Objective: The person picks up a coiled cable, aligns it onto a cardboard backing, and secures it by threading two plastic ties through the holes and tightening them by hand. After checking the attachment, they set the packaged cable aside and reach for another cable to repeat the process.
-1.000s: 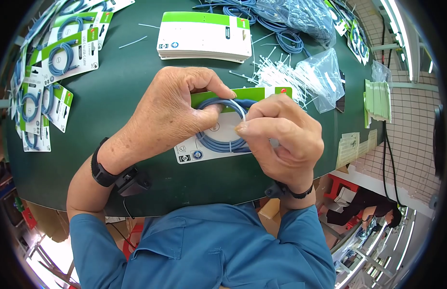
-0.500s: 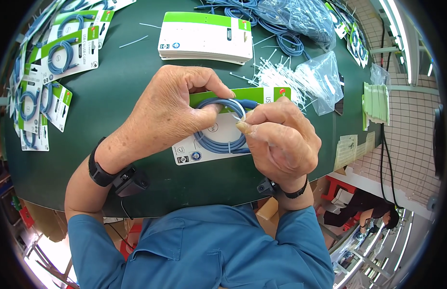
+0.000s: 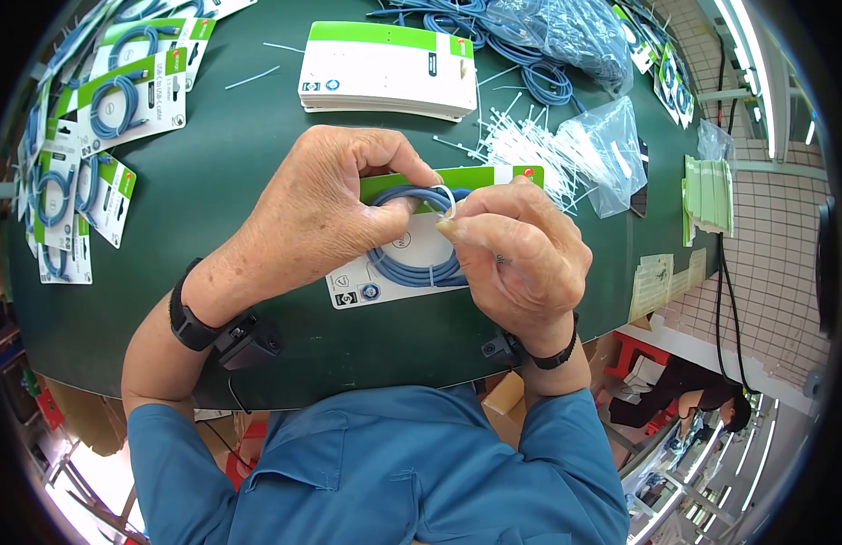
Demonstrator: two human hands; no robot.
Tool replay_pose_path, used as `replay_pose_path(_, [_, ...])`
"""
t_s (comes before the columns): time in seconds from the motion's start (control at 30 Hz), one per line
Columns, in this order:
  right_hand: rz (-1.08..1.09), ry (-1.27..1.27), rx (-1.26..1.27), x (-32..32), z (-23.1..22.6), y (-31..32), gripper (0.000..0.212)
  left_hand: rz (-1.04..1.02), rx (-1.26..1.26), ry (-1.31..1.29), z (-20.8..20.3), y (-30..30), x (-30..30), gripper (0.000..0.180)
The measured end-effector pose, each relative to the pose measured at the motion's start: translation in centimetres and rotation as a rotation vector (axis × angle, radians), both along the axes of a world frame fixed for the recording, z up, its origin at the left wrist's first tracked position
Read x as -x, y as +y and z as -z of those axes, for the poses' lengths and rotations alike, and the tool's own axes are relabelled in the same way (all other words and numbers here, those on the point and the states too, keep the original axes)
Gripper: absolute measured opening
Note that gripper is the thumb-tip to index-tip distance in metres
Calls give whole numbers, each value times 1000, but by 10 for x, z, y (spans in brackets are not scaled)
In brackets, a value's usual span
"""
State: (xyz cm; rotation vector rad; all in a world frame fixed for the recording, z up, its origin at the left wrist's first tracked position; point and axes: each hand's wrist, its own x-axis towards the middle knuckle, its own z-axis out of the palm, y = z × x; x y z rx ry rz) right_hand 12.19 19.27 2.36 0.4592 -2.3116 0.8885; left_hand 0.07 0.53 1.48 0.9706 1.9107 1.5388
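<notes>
1. Centrally, on the green bench [image 3: 221, 173], a white card [image 3: 412, 259] with a green top strip lies flat, with a coiled blue cable [image 3: 412, 263] on it.
2. The left hand [image 3: 321, 218] rests over the card's left part, fingers curled, its thumb and fingertips pressing the coil's upper left against the card.
3. The right hand [image 3: 521, 254] is closed in a pinch: thumb and forefinger grip a thin white tie [image 3: 446, 202] that loops over the top of the coil.
4. Both wrists carry dark bands, and blue sleeves come in from the lower edge.
5. Just beyond the card sits a stack of blank cards [image 3: 385, 68], white with green strips.
6. To the right of the hands lies a loose heap of white ties [image 3: 530, 150], beside a clear bag [image 3: 607, 145].
7. Along the left edge of the bench lie finished cards [image 3: 121, 100], each bearing a blue coil.
8. At the far edge, more blue cables [image 3: 530, 54] are piled, partly inside a clear bag.
</notes>
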Motion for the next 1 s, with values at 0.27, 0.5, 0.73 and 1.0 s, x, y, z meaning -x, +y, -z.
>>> replay_pose_path(0.27, [11,9,-103,7,7,-2,35,23,-16,-59,9,2,0,19])
replay_pose_path(0.5, [10,31,-163,7,2,0,38,21,-60,-59,10,3,-4,22])
replay_pose_path(0.73, [-8,13,-201,5,-5,-2,34,28,-112,-75,13,5,-5,23])
replay_pose_path(1.0, [15,-69,-352,0,-7,-9,26,36,0,1,5,2,-2,16])
